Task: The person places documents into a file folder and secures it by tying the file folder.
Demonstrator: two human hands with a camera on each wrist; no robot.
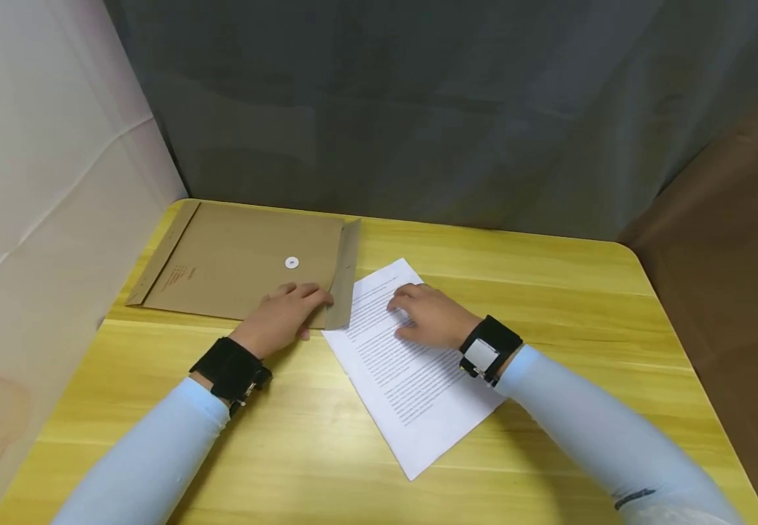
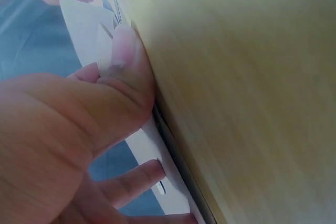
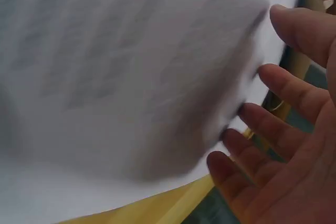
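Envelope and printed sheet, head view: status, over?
Left hand presses flat on kraft envelope near its open flap. Right hand rests on printed sheet. Sheet outside envelope, nothing between.

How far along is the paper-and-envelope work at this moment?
Done: the brown envelope lies flat on the yellow table with its flap open. In hand: the left hand presses the envelope near its open end, and the right hand rests on the printed sheet beside it. Left: the sheet lies wholly outside the envelope.
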